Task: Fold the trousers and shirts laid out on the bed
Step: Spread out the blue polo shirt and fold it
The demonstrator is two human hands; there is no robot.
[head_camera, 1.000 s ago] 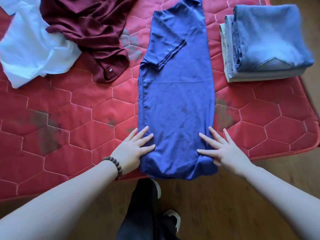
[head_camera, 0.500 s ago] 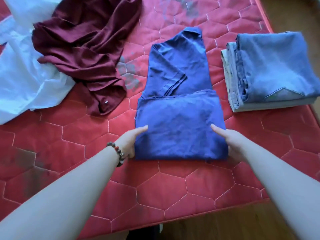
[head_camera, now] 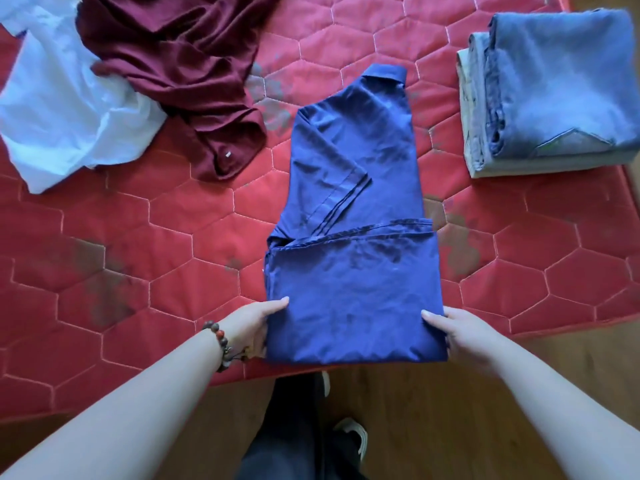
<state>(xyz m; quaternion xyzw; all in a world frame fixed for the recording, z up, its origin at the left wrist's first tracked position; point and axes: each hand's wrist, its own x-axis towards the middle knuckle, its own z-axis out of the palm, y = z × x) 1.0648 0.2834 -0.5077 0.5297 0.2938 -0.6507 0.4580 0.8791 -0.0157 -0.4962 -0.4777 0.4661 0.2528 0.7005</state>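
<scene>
A blue shirt [head_camera: 353, 216] lies lengthwise on the red quilted mattress [head_camera: 145, 244], its bottom part folded up over its middle. My left hand [head_camera: 254, 323] grips the folded part's left edge, thumb on top and fingers tucked under. At the opposite edge my right hand [head_camera: 457, 329] grips the same way. A crumpled maroon shirt [head_camera: 173, 64] and a white shirt [head_camera: 65, 109] lie unfolded at the upper left. Folded jeans [head_camera: 557, 88] are stacked at the upper right.
The mattress's near edge runs just under the blue shirt's fold, with wooden floor [head_camera: 433, 410] below it. My dark trouser leg [head_camera: 287, 427] and a shoe [head_camera: 353, 434] stand close to that edge. The jeans stack sits near the mattress's right edge.
The shirt's bottom hem went from flat under my spread palms to folded up over the middle. Both hands now grip the fold's sides, and the fold sits nearer the mattress edge.
</scene>
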